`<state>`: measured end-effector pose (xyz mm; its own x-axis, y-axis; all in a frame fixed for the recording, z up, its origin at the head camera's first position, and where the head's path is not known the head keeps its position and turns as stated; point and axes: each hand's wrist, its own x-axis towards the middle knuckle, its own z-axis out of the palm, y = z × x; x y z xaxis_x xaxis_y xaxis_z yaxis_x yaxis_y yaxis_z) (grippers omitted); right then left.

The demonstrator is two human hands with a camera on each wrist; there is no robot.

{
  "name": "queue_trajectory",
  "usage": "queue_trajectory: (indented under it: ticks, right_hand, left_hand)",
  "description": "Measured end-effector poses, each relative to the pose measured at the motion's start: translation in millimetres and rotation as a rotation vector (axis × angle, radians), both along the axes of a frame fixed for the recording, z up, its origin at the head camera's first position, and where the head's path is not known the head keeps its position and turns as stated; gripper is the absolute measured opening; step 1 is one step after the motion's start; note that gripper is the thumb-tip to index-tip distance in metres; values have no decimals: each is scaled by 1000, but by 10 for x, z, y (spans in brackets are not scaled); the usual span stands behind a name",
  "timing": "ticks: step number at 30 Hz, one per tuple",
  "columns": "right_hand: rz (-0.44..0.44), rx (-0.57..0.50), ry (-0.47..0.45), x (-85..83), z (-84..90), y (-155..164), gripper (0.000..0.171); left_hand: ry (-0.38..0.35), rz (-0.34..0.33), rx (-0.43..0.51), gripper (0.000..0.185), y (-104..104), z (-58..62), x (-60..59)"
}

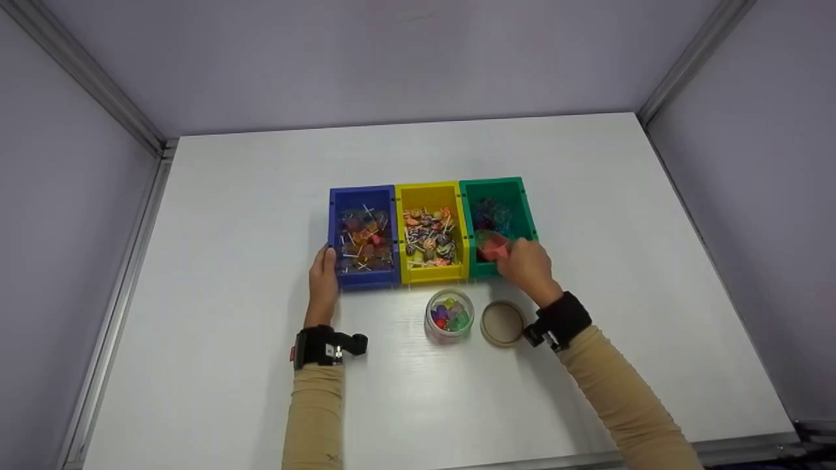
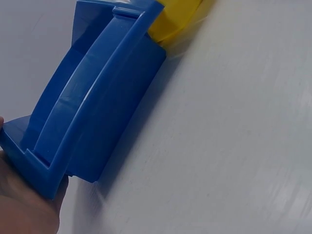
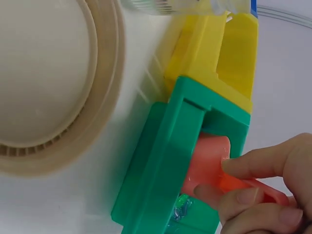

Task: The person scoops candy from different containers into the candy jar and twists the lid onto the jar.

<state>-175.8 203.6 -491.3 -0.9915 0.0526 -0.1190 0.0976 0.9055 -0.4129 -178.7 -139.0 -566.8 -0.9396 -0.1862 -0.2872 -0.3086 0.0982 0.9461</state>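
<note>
From the head camera, three bins are sitting side by side on the white table (image 1: 228, 196): a blue bin (image 1: 363, 236) and a yellow bin (image 1: 431, 230), both full of lollipops, and a green bin (image 1: 499, 222) holding wrapped sweets. The left hand (image 1: 323, 281) is resting with straight fingers against the blue bin's near left corner, apparently steadying the row so it is not sliding. The right hand (image 1: 530, 267) is reaching over the green bin's near wall and pinching a small red scoop (image 1: 493, 247) dipped inside it. Just in front of the bins, an open clear jar (image 1: 449, 316) partly filled with coloured candies is standing beside its tan lid (image 1: 502, 322), lying flat and near the scooping hand. In the left wrist view, the blue bin (image 2: 92, 107) is filling the frame, with the palm (image 2: 24, 204) pressing at its corner and the yellow bin (image 2: 178, 17) touching behind. In the right wrist view, the fingers (image 3: 258, 195) are gripping the scoop (image 3: 214, 163) over the green bin's wall (image 3: 165, 165), with the lid (image 3: 53, 78) close beside.
</note>
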Motion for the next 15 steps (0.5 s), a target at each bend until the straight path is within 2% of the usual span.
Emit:
queue_trajectory:
  ticks: [10,15]
  right_hand:
    - [0,17,-74,-34,111,-17,20]
    - [-39,12,-92,-39,81,-63,18]
  left_hand:
    - [5,1,-8,55,17,-4,6]
    - [3,6,-10,55,7,4,-6]
